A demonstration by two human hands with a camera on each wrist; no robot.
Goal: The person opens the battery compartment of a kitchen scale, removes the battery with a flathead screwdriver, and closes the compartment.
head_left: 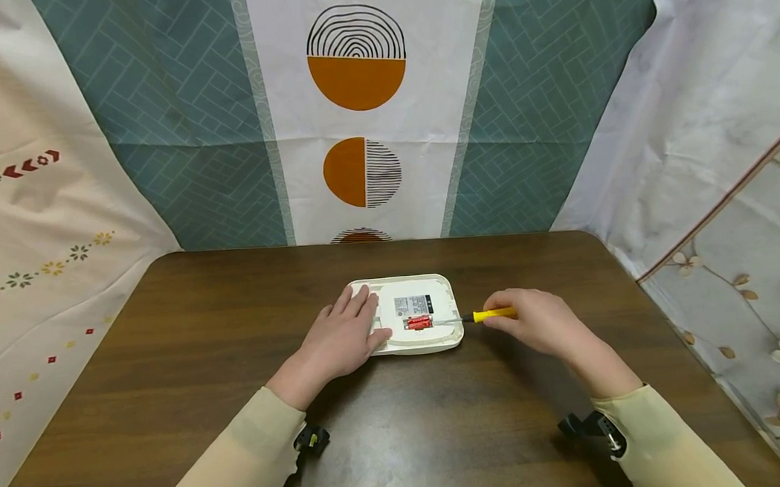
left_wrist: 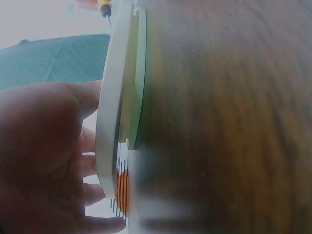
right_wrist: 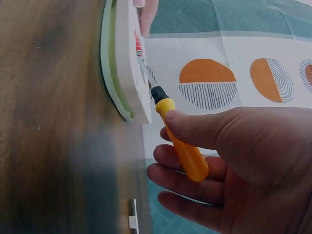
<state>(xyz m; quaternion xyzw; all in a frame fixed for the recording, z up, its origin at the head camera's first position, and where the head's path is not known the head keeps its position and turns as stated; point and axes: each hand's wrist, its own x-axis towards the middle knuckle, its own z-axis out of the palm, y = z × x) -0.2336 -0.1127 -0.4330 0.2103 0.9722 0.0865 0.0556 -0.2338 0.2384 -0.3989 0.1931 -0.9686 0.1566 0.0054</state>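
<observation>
A white, rounded rectangular device [head_left: 443, 292] lies on the table with a printed label and a battery slot facing up. A red battery [head_left: 419, 322] sits in the slot. My left hand [head_left: 343, 332] rests with spread, straight fingers on the device's left end; in the left wrist view its fingertips reach the edge. The right hand [head_left: 535, 320] holds a screwdriver [right_wrist: 183, 146] with a yellow handle between thumb and fingers. Its metal shaft points left, with the tip at the battery's right end. In the right wrist view the tip touches or nearly touches the battery.
The device lies near the middle of a brown wooden table [head_left: 232, 298]. A small white piece [right_wrist: 133, 222] lies on the tabletop in the right wrist view. Patterned cloths [head_left: 523, 116] hang behind and at both sides of the table.
</observation>
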